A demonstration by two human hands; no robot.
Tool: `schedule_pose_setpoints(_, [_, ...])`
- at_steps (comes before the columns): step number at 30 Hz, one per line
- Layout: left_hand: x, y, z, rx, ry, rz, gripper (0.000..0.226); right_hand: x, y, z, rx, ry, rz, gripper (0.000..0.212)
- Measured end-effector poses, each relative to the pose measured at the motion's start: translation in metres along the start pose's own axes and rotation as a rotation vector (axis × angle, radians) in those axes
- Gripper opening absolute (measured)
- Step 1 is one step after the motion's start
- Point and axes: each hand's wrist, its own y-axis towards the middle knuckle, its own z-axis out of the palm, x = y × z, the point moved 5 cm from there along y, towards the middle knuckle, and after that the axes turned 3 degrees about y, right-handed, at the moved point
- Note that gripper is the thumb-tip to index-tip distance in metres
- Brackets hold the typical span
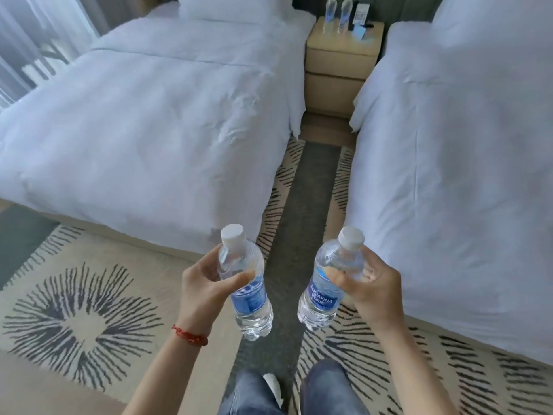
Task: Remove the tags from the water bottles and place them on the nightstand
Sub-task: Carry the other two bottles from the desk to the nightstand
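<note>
My left hand (206, 287) grips a clear water bottle (250, 295) with a blue label and white cap, held upright at waist height. My right hand (375, 290) grips a second bottle (324, 290) of the same kind, tilted slightly right. No tag is visible on either neck. Far ahead, the beige nightstand (341, 49) stands between the two beds. On it stand two more bottles (338, 13), a white card (361, 15) and a small blue item (359, 33).
A white bed (143, 115) lies on the left and another white bed (454, 145) on the right. A grey carpet strip (302, 223) runs between them toward the nightstand. My jeans-clad legs (299, 390) show at the bottom. Sheer curtains (36, 34) hang far left.
</note>
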Motion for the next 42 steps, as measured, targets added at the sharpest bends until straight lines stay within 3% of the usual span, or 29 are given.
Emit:
schedule_pose_setpoints(9, [-0.006, 0.143, 0.064, 0.111, -0.025, 0.014, 0.05, -0.017, 0.13, -0.019, -0.147, -0.036, 0.013, 0.036])
schedule_pose_setpoints(25, [-0.061, 0.426, 0.17, 0.113, -0.077, 0.071, 0.06, -0.015, 0.423, -0.05, -0.148, -0.149, -0.012, 0.035])
schedule_pose_setpoints(31, [-0.068, 0.561, 0.209, 0.205, -0.054, 0.101, 0.042, -0.025, 0.55, -0.039, -0.2, -0.156, -0.007, 0.037])
schedule_pose_setpoints(36, [-0.095, 0.677, 0.231, 0.234, -0.057, 0.122, 0.051, -0.022, 0.663, -0.03, -0.248, -0.157, -0.018, 0.041])
schedule_pose_setpoints(42, [-0.126, 0.795, 0.264, 0.287, -0.031, 0.134, 0.04, -0.021, 0.775, -0.027, -0.264, -0.139, -0.016, 0.041])
